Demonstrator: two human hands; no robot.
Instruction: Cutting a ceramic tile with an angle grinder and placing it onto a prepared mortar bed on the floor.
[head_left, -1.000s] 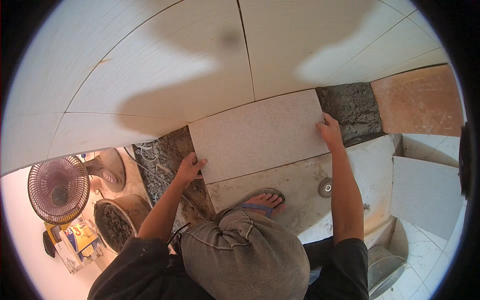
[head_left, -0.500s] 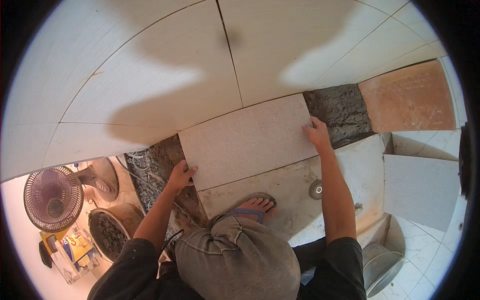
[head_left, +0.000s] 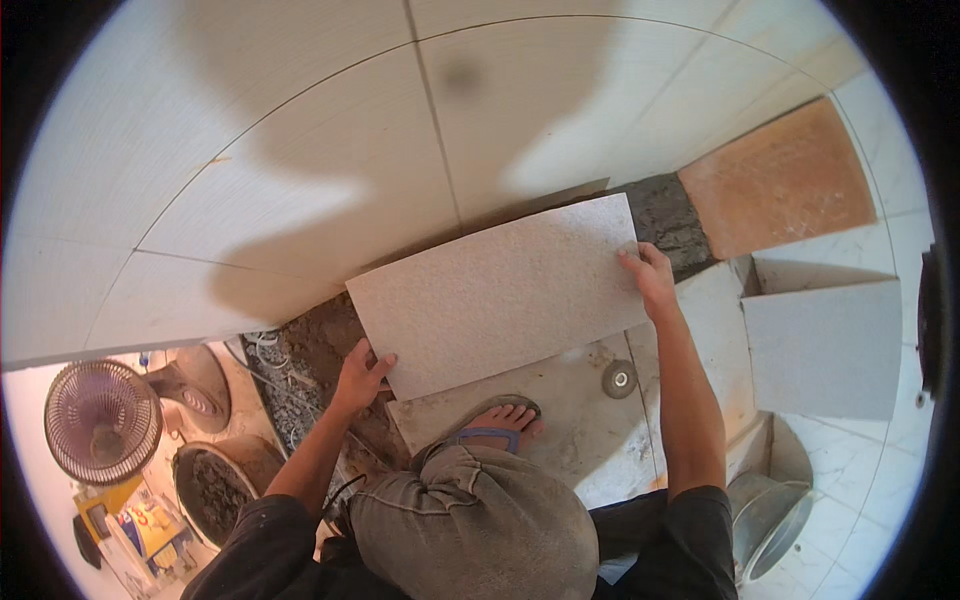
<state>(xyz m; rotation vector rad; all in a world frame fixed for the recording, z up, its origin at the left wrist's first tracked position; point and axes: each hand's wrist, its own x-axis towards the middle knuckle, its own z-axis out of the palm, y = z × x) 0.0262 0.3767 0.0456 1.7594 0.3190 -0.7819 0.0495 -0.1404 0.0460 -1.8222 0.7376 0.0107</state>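
Observation:
A long, pale grey tile (head_left: pixel 495 295) lies between my two hands, its far edge a little apart from the wall and slightly tilted. My left hand (head_left: pixel 361 378) grips its left short end, thumb on top. At the right end my right hand (head_left: pixel 648 277) holds the edge near the far corner, thumb on the upper face and the other fingers around the side. Dark wet mortar (head_left: pixel 660 222) shows beyond the tile's right end. Rough brown rubble and mortar (head_left: pixel 325 335) show beside its left end. What lies under the tile is hidden.
Tiled wall (head_left: pixel 300 200) rises ahead. An orange-brown tile (head_left: pixel 785 180) and a grey tile (head_left: pixel 825 350) are at right, above a bucket (head_left: pixel 770 530). At left are a fan (head_left: pixel 103 420) and a mortar bucket (head_left: pixel 215 490). A round drain (head_left: pixel 620 379) sits beside my sandalled foot (head_left: pixel 500 425).
Both hands have lifted the tile and drawn it toward me. A dark gap now shows between its far edge and the wall. The view has shifted a little.

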